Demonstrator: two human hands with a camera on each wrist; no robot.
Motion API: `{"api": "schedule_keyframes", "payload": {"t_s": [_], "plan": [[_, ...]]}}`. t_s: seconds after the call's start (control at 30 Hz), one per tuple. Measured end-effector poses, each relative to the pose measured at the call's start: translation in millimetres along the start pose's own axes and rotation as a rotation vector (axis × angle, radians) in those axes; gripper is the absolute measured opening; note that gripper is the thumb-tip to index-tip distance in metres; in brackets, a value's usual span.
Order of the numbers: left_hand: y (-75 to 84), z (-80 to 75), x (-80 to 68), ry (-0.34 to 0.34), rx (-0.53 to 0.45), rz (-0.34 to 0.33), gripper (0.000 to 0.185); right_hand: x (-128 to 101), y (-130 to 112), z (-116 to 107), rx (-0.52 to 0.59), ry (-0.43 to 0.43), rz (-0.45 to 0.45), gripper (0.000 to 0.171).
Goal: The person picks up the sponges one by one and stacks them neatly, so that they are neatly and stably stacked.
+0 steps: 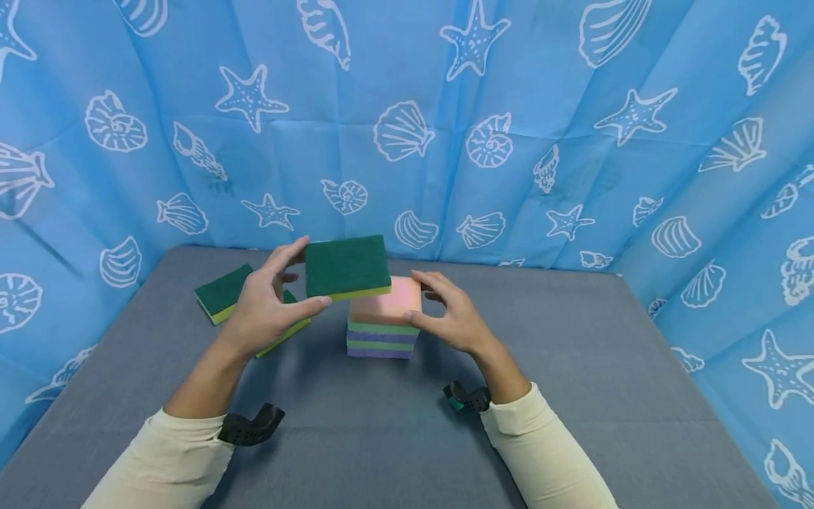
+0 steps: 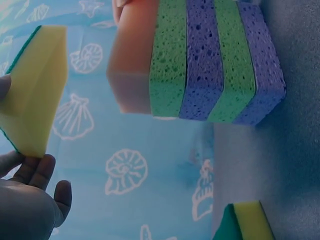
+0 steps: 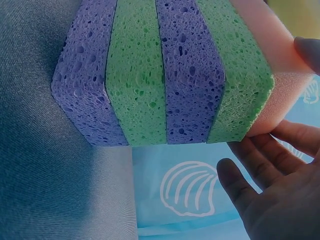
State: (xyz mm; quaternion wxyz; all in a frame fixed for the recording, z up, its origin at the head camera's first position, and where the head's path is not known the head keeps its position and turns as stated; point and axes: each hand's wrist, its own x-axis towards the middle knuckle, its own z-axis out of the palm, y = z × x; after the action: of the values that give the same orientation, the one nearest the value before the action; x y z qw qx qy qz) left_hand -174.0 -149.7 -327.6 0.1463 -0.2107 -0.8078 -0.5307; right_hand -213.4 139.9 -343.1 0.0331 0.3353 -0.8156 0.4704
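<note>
My left hand (image 1: 263,300) grips a green-and-yellow scrub sponge (image 1: 346,265) by its left end, thumb at the front edge and fingers at the back. In the left wrist view the yellow underside of this scrub sponge (image 2: 40,90) shows, held apart from a stack of sponges (image 2: 200,65). The stack alternates purple and green layers, with a pink sponge (image 1: 394,304) on top. My right hand (image 1: 451,311) holds the pink sponge at its right side, thumb in front and fingers behind. The scrub sponge overlaps the pink one's left part in the head view.
Two more green-and-yellow sponges lie on the grey table (image 1: 572,382) to the left: one scrub sponge (image 1: 222,293) farther out, another sponge (image 1: 295,329) partly behind my left hand. A blue curtain (image 1: 407,141) with shell prints hangs along the back and sides.
</note>
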Motion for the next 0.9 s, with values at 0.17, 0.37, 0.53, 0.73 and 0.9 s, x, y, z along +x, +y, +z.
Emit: {"api": "schedule_keyframes", "payload": {"t_s": [0.17, 0.37, 0.53, 0.73, 0.9], "plan": [[-0.2, 5.3, 5.3, -0.020, -0.003, -0.035, 0.080, -0.3, -1.4, -0.3, -0.002, 0.002, 0.005, 0.060], [-1.8, 11.9, 12.1, -0.041, -0.030, -0.048, 0.079, -0.4, -0.8, -0.4, -0.017, -0.002, 0.012, 0.061], [-5.2, 17.0, 17.7, -0.068, -0.038, -0.051, 0.078, 1.5, 21.2, 3.2, -0.012, 0.004, -0.003, 0.064], [-9.6, 21.4, 22.2, -0.090, -0.051, -0.046, 0.079, 3.5, 44.9, 6.0, -0.023, 0.008, -0.010, 0.067], [-12.6, 24.7, 24.2, -0.103, -0.062, -0.057, 0.080, 3.0, 46.1, 4.9, -0.022, -0.002, -0.023, 0.069]]}}
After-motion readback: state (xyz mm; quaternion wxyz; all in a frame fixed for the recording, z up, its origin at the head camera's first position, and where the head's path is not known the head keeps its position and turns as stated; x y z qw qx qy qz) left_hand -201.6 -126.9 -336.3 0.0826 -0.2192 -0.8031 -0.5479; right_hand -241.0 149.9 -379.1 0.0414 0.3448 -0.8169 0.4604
